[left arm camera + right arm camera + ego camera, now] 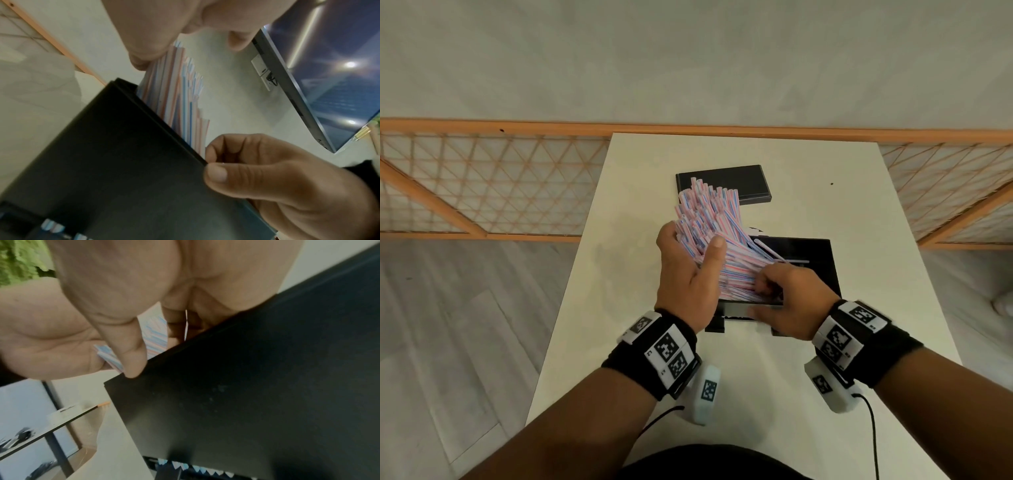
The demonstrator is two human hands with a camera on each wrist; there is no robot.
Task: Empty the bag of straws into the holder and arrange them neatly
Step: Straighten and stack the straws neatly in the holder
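**A:** What do you have on the left side?

**B:** From my station, the left hand (685,274) is up over the white table (585,308), wrapped around a thick fan of striped straws (709,219). The thumb (714,253) lies across the near face of the bundle and the other fingers curl round its far side, so the straws sit between thumb and fingers, grasped. Their upper ends splay up and away past the fingertips, over a flat black lid (726,185) lying farther back on the table.

**A:** And the lower ends?

**B:** They slant down to the right into the black holder (815,263), an open box standing on the table nearer me. In the left wrist view the straws (176,97) rise from behind the holder's dark wall (115,162).

**A:** The right side?

**B:** My right hand (791,301) is at the holder's near edge. Its fingers are curled into the low ends of the straws, and the thumb presses the near wall; the right wrist view shows that thumb tip (133,366) on the holder's rim (226,386) with straw ends just beside it. I read it as gripping straws at the bundle's base.

**A:** Any strays?

**B:** One or two straws lie loose across the holder's opening, right of the bundle.
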